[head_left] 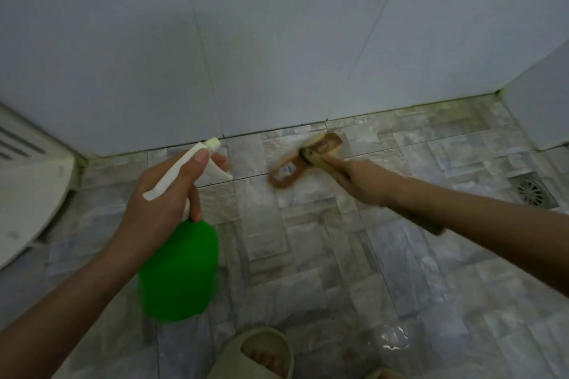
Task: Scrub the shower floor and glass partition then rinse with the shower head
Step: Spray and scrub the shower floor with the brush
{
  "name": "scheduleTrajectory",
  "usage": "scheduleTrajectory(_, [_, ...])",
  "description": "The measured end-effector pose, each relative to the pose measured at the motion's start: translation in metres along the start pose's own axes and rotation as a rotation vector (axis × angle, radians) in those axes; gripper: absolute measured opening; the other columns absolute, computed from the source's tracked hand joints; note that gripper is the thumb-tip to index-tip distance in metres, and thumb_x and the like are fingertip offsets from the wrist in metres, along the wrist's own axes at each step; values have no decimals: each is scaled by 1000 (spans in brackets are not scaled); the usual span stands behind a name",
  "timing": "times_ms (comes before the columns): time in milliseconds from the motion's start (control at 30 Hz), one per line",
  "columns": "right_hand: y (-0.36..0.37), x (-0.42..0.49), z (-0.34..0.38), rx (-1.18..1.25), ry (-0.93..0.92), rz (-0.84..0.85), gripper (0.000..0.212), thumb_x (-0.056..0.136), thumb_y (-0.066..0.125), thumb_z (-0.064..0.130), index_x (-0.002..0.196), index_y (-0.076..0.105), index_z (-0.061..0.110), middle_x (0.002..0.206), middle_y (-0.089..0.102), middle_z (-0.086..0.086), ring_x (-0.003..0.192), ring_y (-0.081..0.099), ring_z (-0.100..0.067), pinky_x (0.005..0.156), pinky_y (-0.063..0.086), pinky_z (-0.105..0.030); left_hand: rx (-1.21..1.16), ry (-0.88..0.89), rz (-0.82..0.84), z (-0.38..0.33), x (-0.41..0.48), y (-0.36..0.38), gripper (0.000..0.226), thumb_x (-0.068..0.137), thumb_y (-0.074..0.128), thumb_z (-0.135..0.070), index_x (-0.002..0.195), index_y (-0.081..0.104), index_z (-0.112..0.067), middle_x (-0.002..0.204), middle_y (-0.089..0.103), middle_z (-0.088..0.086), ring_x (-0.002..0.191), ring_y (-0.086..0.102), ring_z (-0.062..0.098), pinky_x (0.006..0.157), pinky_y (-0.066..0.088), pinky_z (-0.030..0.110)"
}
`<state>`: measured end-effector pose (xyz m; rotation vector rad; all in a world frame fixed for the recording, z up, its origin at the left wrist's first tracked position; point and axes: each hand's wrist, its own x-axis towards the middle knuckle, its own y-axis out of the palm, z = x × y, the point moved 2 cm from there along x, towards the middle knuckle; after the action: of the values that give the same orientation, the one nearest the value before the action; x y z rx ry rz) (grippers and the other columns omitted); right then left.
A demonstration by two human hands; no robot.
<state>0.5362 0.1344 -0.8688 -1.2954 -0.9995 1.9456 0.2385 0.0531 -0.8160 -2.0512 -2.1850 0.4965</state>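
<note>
**Floor scrubbing, an early stage as we judge it.** The right hand [360,183] is closed round the long handle of the brush [303,164]. The brush head lies on the floor [308,255] well to the left of the drain [532,192] and a little beyond it, just short of the foot of the wall [277,40]. The left hand [166,197] has its fingers wrapped round the white trigger head of the green spray bottle [180,268]. The bottle hangs above the tiles, farther left of the drain than the brush.

We judge the floor part-scrubbed at most: no foam shows, only a wet gleam on the tiles nearer us than the drain. We cannot pick out the glass partition or the shower head, so we take the glass and the rinse as yet to be done.

**Edges.** The wall foot runs leftward from beyond the drain, and a second wall face closes the corner just beyond it on the right. A white fixture [27,194] bounds the far left.

**Open room.** Bare tiles lie between the drain and the brush, and from the drain toward our sandal [261,351], leaving room for long strokes.
</note>
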Motion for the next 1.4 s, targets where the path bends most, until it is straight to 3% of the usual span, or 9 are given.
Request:
scheduleTrajectory(133, [16, 22, 21, 159, 155, -119, 53, 103, 34, 23, 151, 15, 37, 84, 59, -11, 60, 46, -19, 62, 39, -30, -45, 0, -27, 7, 9, -14, 35, 95, 44, -58, 96, 74, -40, 101, 76, -10, 42, 51, 13, 52, 46, 20])
scheduleTrajectory(233, [56, -33, 42, 270, 230, -147, 63, 102, 35, 24, 140, -4, 56, 73, 59, -8, 56, 51, -20, 58, 46, -34, -72, -6, -42, 12, 16, -27, 32, 93, 43, -57, 100, 72, -46, 106, 75, -12, 42, 51, 11, 50, 46, 18])
scheduleTrajectory(333, [70, -51, 72, 332, 235, -135, 66, 102, 34, 22, 143, -3, 59, 59, 50, 1, 48, 47, -11, 48, 41, -27, -63, -8, -66, 15, 21, -34, 32, 101, 44, -50, 107, 71, -35, 111, 75, -10, 43, 50, 9, 51, 46, 16])
scheduleTrajectory(533, [33, 47, 101, 335, 165, -174, 61, 102, 31, 19, 148, 7, 52, 89, 57, -9, 65, 49, -20, 60, 41, -32, -85, -1, -51, 13, 26, -30, 28, 101, 46, -43, 109, 70, -31, 108, 75, -10, 42, 49, 13, 48, 46, 19])
scheduleTrajectory(767, [105, -87, 123, 330, 284, -29, 65, 103, 32, 24, 146, -7, 53, 62, 46, 5, 50, 44, -6, 52, 44, -26, -100, 12, -15, 11, 24, -30, 37, 92, 46, -56, 106, 71, -33, 108, 75, -11, 41, 50, 12, 47, 45, 20])
scheduleTrajectory(1000, [47, 48, 134, 263, 79, -149, 58, 102, 32, 19, 150, 11, 44, 95, 59, -14, 76, 54, -26, 68, 38, -32, -59, 49, -26, 5, 9, -31, 23, 104, 44, -38, 109, 65, -44, 103, 75, -15, 41, 49, 11, 46, 45, 19])
scheduleTrajectory(1133, [57, -10, 103, 78, -64, -15, 54, 103, 32, 26, 152, 10, 37, 82, 59, -6, 55, 41, -12, 58, 37, -29, -54, 60, 8, 3, -2, -36, 26, 95, 45, -53, 94, 69, -62, 102, 75, -19, 41, 50, 12, 47, 45, 19])
scheduleTrajectory(1267, [69, -98, 67, -212, -164, 268, 59, 103, 25, 39, 138, -21, 49, 66, 39, 8, 53, 40, -9, 58, 44, -25, -37, 47, -25, 5, -11, -46, 29, 98, 45, -49, 88, 71, -58, 101, 75, -19, 40, 50, 11, 47, 45, 20])
scheduleTrajectory(1400, [77, -61, 107, -217, -222, 123, 58, 104, 27, 37, 146, -10, 49, 67, 36, 4, 52, 38, -13, 53, 39, -30, -9, 17, -37, 8, -18, -49, 27, 95, 46, -52, 89, 72, -54, 102, 75, -20, 40, 51, 15, 48, 45, 20])
